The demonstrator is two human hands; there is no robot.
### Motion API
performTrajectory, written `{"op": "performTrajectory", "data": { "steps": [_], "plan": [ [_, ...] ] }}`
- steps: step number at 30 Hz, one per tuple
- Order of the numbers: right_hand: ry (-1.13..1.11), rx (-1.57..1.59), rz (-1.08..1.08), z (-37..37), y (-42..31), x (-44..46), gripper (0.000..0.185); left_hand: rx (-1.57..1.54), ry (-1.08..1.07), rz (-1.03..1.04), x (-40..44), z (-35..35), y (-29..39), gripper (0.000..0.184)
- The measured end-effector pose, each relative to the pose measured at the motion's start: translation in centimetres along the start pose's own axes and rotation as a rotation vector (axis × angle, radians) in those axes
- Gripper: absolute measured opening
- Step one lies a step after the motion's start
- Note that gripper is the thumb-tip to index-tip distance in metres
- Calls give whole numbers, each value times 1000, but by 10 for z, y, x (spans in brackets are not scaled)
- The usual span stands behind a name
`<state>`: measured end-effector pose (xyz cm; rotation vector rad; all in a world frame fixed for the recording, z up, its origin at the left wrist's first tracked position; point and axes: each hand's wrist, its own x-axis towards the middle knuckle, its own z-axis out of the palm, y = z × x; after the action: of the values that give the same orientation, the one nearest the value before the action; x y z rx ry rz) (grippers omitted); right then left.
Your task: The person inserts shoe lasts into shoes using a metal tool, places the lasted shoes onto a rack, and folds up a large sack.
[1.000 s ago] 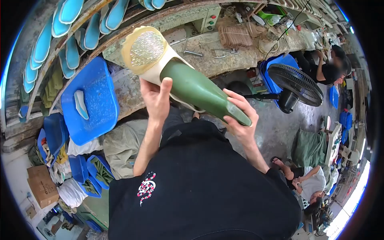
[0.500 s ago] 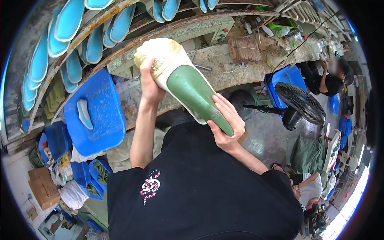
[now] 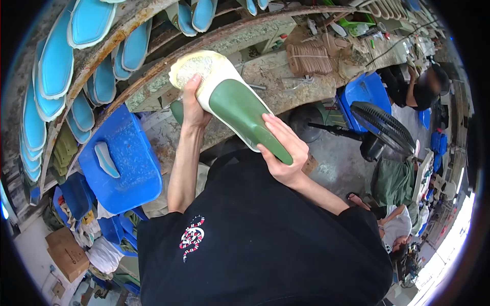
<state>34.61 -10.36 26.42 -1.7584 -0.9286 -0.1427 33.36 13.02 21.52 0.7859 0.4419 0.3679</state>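
A green shoe last (image 3: 239, 104) wrapped in a pale cream shoe upper (image 3: 220, 69) is held up in front of my chest. The upper's toe end, with a rough, wrinkled whitish patch, points away to the upper left. My left hand (image 3: 195, 108) is closed round the toe end from the near side, thumb on the patch. Around the narrow heel end of the last, my right hand (image 3: 287, 151) is closed, fingers along the top and thumb at the side. Palms and the underside are hidden.
Racks (image 3: 115, 43) at upper left hold several blue-soled shoes. Below is a blue bin (image 3: 130, 176) with one blue-and-white piece inside. The workbench (image 3: 275, 92) bears tools and a bundle of brown pieces (image 3: 309, 59). A black fan (image 3: 383, 130) stands to the right; co-workers (image 3: 426, 86) sit beyond.
The view has shifted slightly, so racks and bin sit lower and further left. The wrapped last has tilted a little, its toe patch showing more. Both hands keep their hold.
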Motion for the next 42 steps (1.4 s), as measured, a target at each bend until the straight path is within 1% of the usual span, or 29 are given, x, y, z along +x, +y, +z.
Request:
{"op": "performTrajectory", "data": {
  "steps": [2, 7, 9, 10, 11, 12, 13, 14, 15, 16, 17, 18, 20, 21, 22, 24, 25, 26, 27, 28, 31, 33, 34, 35, 36, 37, 38, 40, 42],
  "plan": [
    [30, 83, 72, -2, 5, 1, 43, 22, 28, 79, 5, 3, -1, 57],
    [-19, 149, 152, -9, 14, 11, 42, -48, 22, 68, 8, -4, -13, 56],
    [-53, 219, 368, -17, 18, 20, 40, -27, 179, -97, 7, -10, -22, 58],
    [-80, 318, 573, -22, 21, 25, 37, 24, 261, -191, 4, -16, -26, 60],
    [-129, 355, 736, -29, 29, 33, 36, 210, 263, -134, 4, -35, -38, 61],
    [-185, 391, 802, -35, 43, 39, 35, 400, 252, -80, 5, -50, -52, 63],
    [-250, 320, 751, -42, 57, 47, 33, 852, 370, 275, -3, -50, -62, 70],
    [-354, 349, 752, -50, 67, 55, 32, 983, 200, 413, -7, -46, -63, 73],
    [-467, 355, 832, -54, 75, 61, 31, 1096, 23, 556, -8, -42, -58, 76],
    [-586, 278, 848, -54, 77, 68, 31, 1203, -374, 442, -10, -30, -42, 78],
    [-639, 257, 809, -48, 80, 69, 31, 1150, -676, 224, -7, -13, -40, 75],
    [-700, 241, 761, -42, 84, 71, 31, 1092, -810, -114, -8, -1, -37, 72],
    [-736, 267, 776, -34, 97, 65, 36, 940, -890, -260, -3, -14, -50, 70],
    [-773, 302, 784, -29, 106, 61, 40, 923, -871, -267, -4, -26, -58, 66],
    [-710, 526, 791, -32, 118, 52, 67, 923, -876, -271, -7, -36, -65, 66],
    [-550, 612, 899, -35, 138, 13, 93, 871, -673, -360, -15, -54, -78, 64],
    [-607, 792, 874, -25, 136, 9, 101, 876, -603, -347, -18, -61, -85, 62],
    [-647, 647, 772, -17, 131, 4, 93, 879, -610, -350, -15, -69, -91, 62],
    [-669, 607, 886, -16, 121, 6, 82, 817, -570, -391, -18, -71, -92, 62],
    [-749, 507, 1088, -13, 130, 0, 73, 754, -524, -434, -23, -74, -93, 63],
    [-718, 450, 1082, -9, 135, -5, 72, 769, -527, -451, -20, -81, -93, 65],
    [-615, 487, 882, -9, 131, -1, 80, 778, -572, -366, -18, -84, -94, 70],
    [-600, 630, 728, -10, 142, -3, 81, 838, -628, -270, -12, -84, -96, 72],
    [-585, 858, 847, -15, 156, -2, 78, 899, -681, -180, -8, -84, -97, 74],
    [-563, 1090, 966, -15, 174, 0, 76, 1026, -668, -12, -2, -86, -102, 74],
    [-492, 1037, 1057, -3, 202, 0, 71, 1080, -634, 3, 3, -91, -108, 72],
    [-483, 795, 953, 17, 242, -6, 67, 1134, -599, 16, 8, -96, -114, 70],
    [-524, -69, 725, 82, 319, -34, 55, 1191, -564, 22, 22, -100, -124, 67],
    [-555, -387, 508, 136, 362, -43, 45, 1275, -467, 134, 36, -117, -144, 68]
  ]
}}
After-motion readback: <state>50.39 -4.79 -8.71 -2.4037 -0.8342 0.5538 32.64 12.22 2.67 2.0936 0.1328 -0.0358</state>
